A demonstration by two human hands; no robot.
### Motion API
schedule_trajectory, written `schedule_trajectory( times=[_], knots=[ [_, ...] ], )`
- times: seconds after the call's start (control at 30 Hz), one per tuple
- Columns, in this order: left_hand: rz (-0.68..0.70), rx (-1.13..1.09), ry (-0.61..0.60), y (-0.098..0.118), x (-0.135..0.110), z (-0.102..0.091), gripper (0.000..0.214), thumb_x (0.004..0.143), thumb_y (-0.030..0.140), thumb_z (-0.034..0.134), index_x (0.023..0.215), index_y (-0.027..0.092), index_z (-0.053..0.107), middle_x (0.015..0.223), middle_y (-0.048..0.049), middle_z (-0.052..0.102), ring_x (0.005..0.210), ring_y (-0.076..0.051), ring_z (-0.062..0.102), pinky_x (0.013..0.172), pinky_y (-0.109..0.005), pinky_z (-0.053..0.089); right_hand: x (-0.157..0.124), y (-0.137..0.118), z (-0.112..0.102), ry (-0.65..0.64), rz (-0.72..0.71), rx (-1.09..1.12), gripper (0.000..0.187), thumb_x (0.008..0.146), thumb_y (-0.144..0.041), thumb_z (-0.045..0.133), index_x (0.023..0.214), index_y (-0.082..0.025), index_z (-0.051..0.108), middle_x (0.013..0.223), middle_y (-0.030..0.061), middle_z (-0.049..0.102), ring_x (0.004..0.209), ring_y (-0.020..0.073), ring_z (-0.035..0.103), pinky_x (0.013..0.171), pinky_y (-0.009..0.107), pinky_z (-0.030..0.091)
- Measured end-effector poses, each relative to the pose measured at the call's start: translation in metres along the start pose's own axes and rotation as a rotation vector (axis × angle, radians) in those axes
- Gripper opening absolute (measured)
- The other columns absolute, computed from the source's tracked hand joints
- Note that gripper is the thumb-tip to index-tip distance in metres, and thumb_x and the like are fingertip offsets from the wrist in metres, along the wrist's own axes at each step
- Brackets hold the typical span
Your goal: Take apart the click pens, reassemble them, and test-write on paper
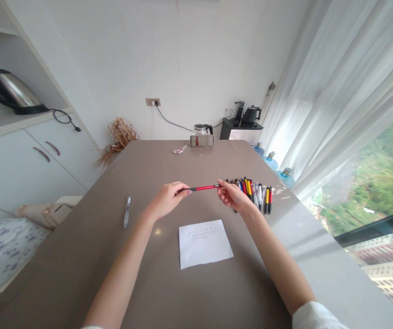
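Note:
A red pen [205, 187] with dark ends is held level above the table, stretched between both hands. My left hand [170, 197] pinches its left end between thumb and fingers. At the other end my right hand [233, 194] grips it with fingertips, the rest of its fingers curled. Just beyond my right hand lies a row of several pens [256, 194] in yellow, red, white and black, partly hidden by that hand. A white sheet of paper [205, 251] with faint handwriting rests below the hands. Off to the left, one clear or white pen [126, 211] lies alone.
The brown table [155, 164] carries a glass pot [201, 129] and a phone-like device [202, 140] at its far edge. A black kettle [251, 114] stands on a cabinet behind. Water bottles [285, 177] and a curtain [306, 100] line the right side.

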State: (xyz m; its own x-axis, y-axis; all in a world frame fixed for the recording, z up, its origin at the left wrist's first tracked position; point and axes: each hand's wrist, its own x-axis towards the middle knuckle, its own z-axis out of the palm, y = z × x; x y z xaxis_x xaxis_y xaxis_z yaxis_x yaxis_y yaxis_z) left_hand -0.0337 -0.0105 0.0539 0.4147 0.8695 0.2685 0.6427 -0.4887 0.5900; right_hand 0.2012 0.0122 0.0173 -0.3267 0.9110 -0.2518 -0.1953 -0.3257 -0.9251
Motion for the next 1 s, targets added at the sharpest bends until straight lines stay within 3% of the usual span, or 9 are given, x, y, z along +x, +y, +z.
schedule_trajectory(
  times=[0.3,0.5,0.7,0.9,1.0],
  knots=[
    [0.016,0.097,0.038,-0.001,0.001,0.005,0.035,0.083,0.037,0.030,0.062,0.017,0.049,0.063,0.0001,0.052,0.058,-0.011,0.045,0.059,-0.022,0.032,0.005,0.003,0.000,0.031,-0.013,0.039,0.028,0.068,-0.036,0.057,0.053,-0.013,0.053,0.040,-0.0037,0.043,0.033,0.0025,0.032,0.030,0.016,0.021],
    [-0.033,0.040,0.066,-0.004,0.002,0.011,0.038,0.083,0.041,0.030,0.054,0.017,0.034,0.049,0.0036,0.033,0.048,-0.008,0.031,0.049,-0.022,0.022,0.004,0.003,0.003,0.077,-0.076,0.028,0.027,0.070,-0.032,0.055,0.053,-0.012,0.055,0.041,-0.0016,0.047,0.032,0.0031,0.036,0.029,0.015,0.025],
    [-0.175,-0.204,0.023,-0.014,0.005,0.021,0.042,0.079,0.051,0.029,0.054,0.017,0.033,0.048,0.0044,0.026,0.045,-0.007,0.027,0.045,-0.022,0.022,0.004,0.006,0.002,0.082,-0.163,-0.019,0.028,0.069,-0.035,0.056,0.054,-0.012,0.057,0.042,-0.0005,0.050,0.033,0.0044,0.039,0.031,0.016,0.031],
    [-0.359,-0.585,-0.076,-0.018,0.009,0.026,0.042,0.076,0.054,0.034,0.054,0.019,0.025,0.051,0.0058,0.022,0.041,-0.005,0.023,0.040,-0.020,0.025,0.005,0.010,0.002,0.109,-0.276,-0.127,0.032,0.070,-0.042,0.053,0.056,-0.014,0.057,0.045,0.0011,0.052,0.035,0.0060,0.041,0.033,0.018,0.035],
    [-0.378,-0.704,-0.134,-0.017,0.009,0.025,0.042,0.075,0.052,0.037,0.055,0.020,0.021,0.053,0.0067,0.016,0.042,-0.005,0.018,0.040,-0.019,0.026,0.006,0.011,0.005,0.128,-0.326,-0.131,0.033,0.070,-0.044,0.052,0.055,-0.015,0.055,0.046,0.0007,0.051,0.036,0.0063,0.041,0.034,0.019,0.035]
  ],
)
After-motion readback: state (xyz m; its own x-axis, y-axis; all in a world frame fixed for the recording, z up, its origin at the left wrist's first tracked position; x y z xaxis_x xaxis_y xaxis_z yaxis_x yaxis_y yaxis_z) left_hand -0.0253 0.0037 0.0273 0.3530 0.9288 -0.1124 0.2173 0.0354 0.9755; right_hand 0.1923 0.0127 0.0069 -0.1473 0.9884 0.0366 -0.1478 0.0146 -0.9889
